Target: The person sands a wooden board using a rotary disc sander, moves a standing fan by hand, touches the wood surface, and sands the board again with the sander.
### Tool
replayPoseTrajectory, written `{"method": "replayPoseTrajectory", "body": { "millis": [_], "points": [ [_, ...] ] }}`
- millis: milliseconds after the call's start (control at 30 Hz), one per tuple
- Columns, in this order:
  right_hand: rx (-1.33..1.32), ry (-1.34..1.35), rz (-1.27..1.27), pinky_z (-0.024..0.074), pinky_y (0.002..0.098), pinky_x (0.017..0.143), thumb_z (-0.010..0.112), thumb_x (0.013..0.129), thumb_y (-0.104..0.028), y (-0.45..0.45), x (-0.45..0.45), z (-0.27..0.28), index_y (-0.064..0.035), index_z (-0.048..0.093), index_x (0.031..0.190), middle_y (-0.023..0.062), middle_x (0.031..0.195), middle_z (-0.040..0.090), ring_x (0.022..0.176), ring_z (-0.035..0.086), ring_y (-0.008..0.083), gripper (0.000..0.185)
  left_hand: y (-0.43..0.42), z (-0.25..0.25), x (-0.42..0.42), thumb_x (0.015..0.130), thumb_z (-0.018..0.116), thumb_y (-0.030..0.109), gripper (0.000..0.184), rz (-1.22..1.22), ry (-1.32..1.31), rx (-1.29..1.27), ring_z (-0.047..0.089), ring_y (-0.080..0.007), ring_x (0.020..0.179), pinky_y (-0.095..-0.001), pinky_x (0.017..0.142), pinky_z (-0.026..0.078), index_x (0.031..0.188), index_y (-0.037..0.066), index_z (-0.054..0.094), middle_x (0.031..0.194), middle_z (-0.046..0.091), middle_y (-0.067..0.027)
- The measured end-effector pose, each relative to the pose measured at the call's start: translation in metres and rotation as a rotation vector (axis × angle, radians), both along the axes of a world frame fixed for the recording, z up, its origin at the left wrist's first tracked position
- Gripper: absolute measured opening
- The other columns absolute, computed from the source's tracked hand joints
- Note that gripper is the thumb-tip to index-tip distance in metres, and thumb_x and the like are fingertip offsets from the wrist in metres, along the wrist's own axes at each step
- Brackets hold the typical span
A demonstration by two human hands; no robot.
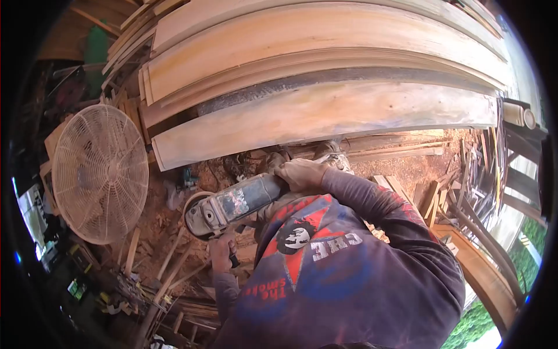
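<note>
I judge the grinder (237,200) heavy and rigid, best held at 2 points. The right hand (301,174) clamps its rear; the left hand (221,253) wraps its side handle (234,260).

Across the bottom middle of the frame, that shirt (372,279) is a dusky purple, printed with a red star, a black-and-white portrait, white and red lettering and a blue blotch; at the centre, the power tool (251,195) is grey with a mottled pale label. Up top, the front board (325,116) is cream streaked with peach, and at left the fan (100,174) is off-white, all fine rings.
</note>
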State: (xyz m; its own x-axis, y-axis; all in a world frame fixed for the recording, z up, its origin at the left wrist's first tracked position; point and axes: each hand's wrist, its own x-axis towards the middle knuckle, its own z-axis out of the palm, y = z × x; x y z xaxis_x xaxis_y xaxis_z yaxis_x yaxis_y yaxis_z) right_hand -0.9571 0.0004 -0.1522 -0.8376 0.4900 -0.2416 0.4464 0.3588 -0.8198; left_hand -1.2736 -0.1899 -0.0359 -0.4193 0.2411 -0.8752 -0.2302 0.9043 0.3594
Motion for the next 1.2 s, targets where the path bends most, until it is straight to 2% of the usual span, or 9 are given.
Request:
{"method": "replayPoseTrajectory", "body": {
  "millis": [133,267,467,600,733,933,1067,1100,1200],
  "points": [
    [-0.011,-0.014,-0.003,0.0483,0.0498,0.106,0.063,0.084,-0.017,0.021,0.031,0.006,0.0041,0.059,0.129,0.0333,0.128,0.062,0.122,0.061,0.0443,0.050,-0.057,0.015,0.037,0.081,0.068,0.014,0.021,0.152,0.117,-0.092,0.045,-0.0139,0.045,-0.0317,0.044,0.036,0.066,0.006,0.056,0.058,0.047,-0.0001],
    [0.407,-0.542,-0.005,0.0120,0.0659,0.125,0.060,0.089,-0.017,0.059,0.119,-0.002,-0.0020,0.021,0.162,0.0359,0.165,0.012,0.156,0.009,0.0500,0.083,-0.081,0.017,0.092,0.079,0.068,0.011,0.017,0.309,0.205,-0.152,0.043,-0.0124,0.043,-0.0303,0.042,0.034,0.068,0.007,0.055,0.058,0.046,0.0006],
    [0.779,-0.246,-0.130,0.0146,0.0717,0.119,0.069,0.071,0.001,0.080,0.201,-0.065,-0.0086,0.021,0.164,0.0355,0.165,0.010,0.153,0.009,0.0577,0.104,-0.084,0.021,0.150,0.079,0.067,0.009,0.014,0.335,0.200,-0.072,0.046,-0.0115,0.041,-0.0307,0.040,0.036,0.068,0.006,0.058,0.054,0.047,0.0004],
    [0.691,-0.484,0.030,0.0152,0.0728,0.119,0.069,0.065,0.004,0.081,0.197,-0.047,-0.0081,0.016,0.165,0.0387,0.164,0.009,0.150,0.008,0.0639,0.114,-0.116,0.002,0.151,0.081,0.065,0.006,0.012,0.226,0.224,-0.041,0.053,-0.0137,0.040,-0.0326,0.040,0.042,0.070,0.003,0.065,0.051,0.053,-0.0037],
    [0.721,-0.522,0.091,0.0152,0.0729,0.119,0.073,0.063,0.000,0.083,0.199,-0.045,-0.0093,0.012,0.165,0.0389,0.164,0.007,0.149,0.008,0.0645,0.120,-0.124,-0.027,0.149,0.084,0.062,0.006,0.013,-0.374,0.434,0.124,0.065,-0.0190,0.045,-0.0339,0.044,0.051,0.080,0.006,0.075,0.053,0.063,-0.0092],
    [0.286,-0.587,0.174,0.0180,0.0710,0.120,0.078,0.058,-0.010,0.115,0.184,0.021,-0.0155,0.010,0.166,0.0366,0.165,0.009,0.150,0.007,0.0628,0.128,-0.122,-0.051,0.145,0.080,0.067,0.007,0.008,-0.408,0.468,0.144,0.068,-0.0232,0.053,-0.0368,0.050,0.055,0.078,0.008,0.075,0.060,0.065,-0.0107],
    [0.160,-0.305,0.226,0.0444,0.0448,0.113,0.077,0.064,-0.010,0.168,0.206,0.046,-0.0090,0.031,0.162,0.0324,0.147,0.051,0.139,0.051,0.0401,0.108,-0.133,-0.073,0.142,0.074,0.073,0.009,0.002,-0.373,0.514,0.184,0.071,-0.0292,0.061,-0.0413,0.056,0.056,0.075,0.010,0.073,0.065,0.067,-0.0131],
    [-0.084,-0.480,0.059,0.0551,0.0413,0.094,0.075,0.070,-0.012,0.168,0.179,0.107,-0.0052,0.047,0.153,0.0274,0.117,0.071,0.109,0.072,0.0302,0.088,-0.141,-0.086,0.141,0.072,0.074,0.010,0.002,-0.347,0.539,0.223,0.071,-0.0304,0.063,-0.0425,0.056,0.055,0.074,0.010,0.073,0.065,0.067,-0.0133],
    [0.281,-0.308,-0.104,0.0568,0.0450,0.074,0.081,0.079,-0.024,0.201,0.239,0.038,-0.0020,0.065,0.130,0.0227,0.090,0.074,0.081,0.075,0.0338,0.057,-0.144,-0.095,0.146,0.073,0.074,0.008,0.002,-0.318,0.582,0.299,0.071,-0.0297,0.062,-0.0429,0.056,0.054,0.074,0.008,0.072,0.065,0.065,-0.0143]
  ]
}}
